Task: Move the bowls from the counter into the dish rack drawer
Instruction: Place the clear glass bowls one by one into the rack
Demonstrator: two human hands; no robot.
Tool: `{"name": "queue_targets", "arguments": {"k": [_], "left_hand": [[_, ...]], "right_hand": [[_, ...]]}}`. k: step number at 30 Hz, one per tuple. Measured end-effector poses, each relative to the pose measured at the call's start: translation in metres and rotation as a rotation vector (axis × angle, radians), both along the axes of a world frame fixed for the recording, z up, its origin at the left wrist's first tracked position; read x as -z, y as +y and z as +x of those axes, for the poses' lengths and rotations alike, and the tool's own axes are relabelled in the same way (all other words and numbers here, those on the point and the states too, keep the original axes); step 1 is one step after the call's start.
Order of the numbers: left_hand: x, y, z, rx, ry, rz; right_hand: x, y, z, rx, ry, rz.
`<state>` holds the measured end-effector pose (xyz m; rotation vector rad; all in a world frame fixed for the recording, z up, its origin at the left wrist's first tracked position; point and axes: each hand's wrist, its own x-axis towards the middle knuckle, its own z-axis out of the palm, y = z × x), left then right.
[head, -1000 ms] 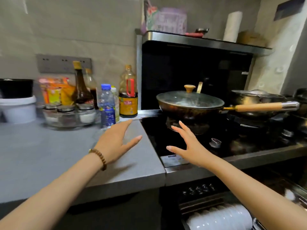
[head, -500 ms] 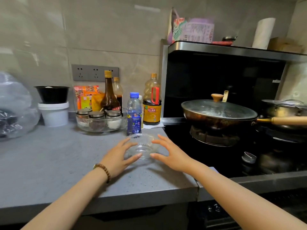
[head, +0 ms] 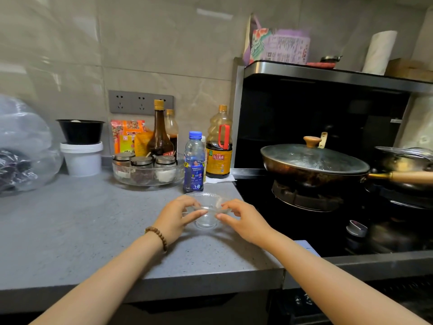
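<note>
A small clear glass bowl [head: 206,211] sits on the grey counter [head: 70,231] near its right end, just in front of a blue-capped water bottle. My left hand [head: 177,218] grips the bowl's left rim with fingers curled over it. On the opposite rim my right hand [head: 243,219] holds the bowl the same way. A bead bracelet is on my left wrist. The dish rack drawer is out of view.
Behind the bowl stand a water bottle [head: 194,163], sauce bottles [head: 219,146] and a glass tray of spice jars [head: 145,170]. A lidded wok [head: 314,167] sits on the black stove to the right. A white tub with a black bowl [head: 80,146] and a plastic bag [head: 21,146] are at left.
The view swung left from the stove to the counter. Both hands went from spread open in the air to closing on the glass bowl's rim from either side.
</note>
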<state>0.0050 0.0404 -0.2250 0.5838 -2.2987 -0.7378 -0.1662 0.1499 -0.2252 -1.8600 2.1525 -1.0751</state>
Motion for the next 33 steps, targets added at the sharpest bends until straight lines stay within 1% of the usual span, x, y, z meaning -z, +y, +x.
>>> {"name": "queue_targets", "arguments": {"k": [4, 8, 12, 17, 20, 23, 26, 28, 33], "left_hand": [[-0.013, 0.014, -0.011, 0.051, 0.110, 0.032], [-0.038, 0.046, -0.033, 0.191, 0.167, 0.044], [-0.053, 0.088, -0.075, 0.375, 0.166, 0.142], [-0.049, 0.145, -0.138, 0.547, 0.120, 0.260], [-0.036, 0.177, -0.178, 0.653, 0.078, 0.333], [-0.019, 0.212, -0.215, 0.773, 0.024, 0.393], [0.003, 0.245, -0.245, 0.874, -0.041, 0.506], [0.017, 0.260, -0.264, 0.878, -0.101, 0.546], [0.055, 0.291, -0.305, 0.924, -0.217, 0.543]], "right_hand": [[-0.020, 0.027, -0.008, 0.043, 0.055, -0.087], [-0.049, 0.077, -0.027, 0.078, 0.129, -0.121], [-0.069, 0.137, -0.052, 0.178, 0.240, -0.155], [-0.077, 0.216, -0.091, 0.284, 0.257, -0.149], [-0.070, 0.261, -0.112, 0.297, 0.183, -0.078], [-0.056, 0.302, -0.128, 0.264, 0.007, -0.011], [-0.040, 0.338, -0.146, 0.289, -0.090, 0.024], [-0.028, 0.357, -0.157, 0.307, -0.141, 0.040], [0.011, 0.391, -0.185, 0.355, -0.347, 0.047]]}}
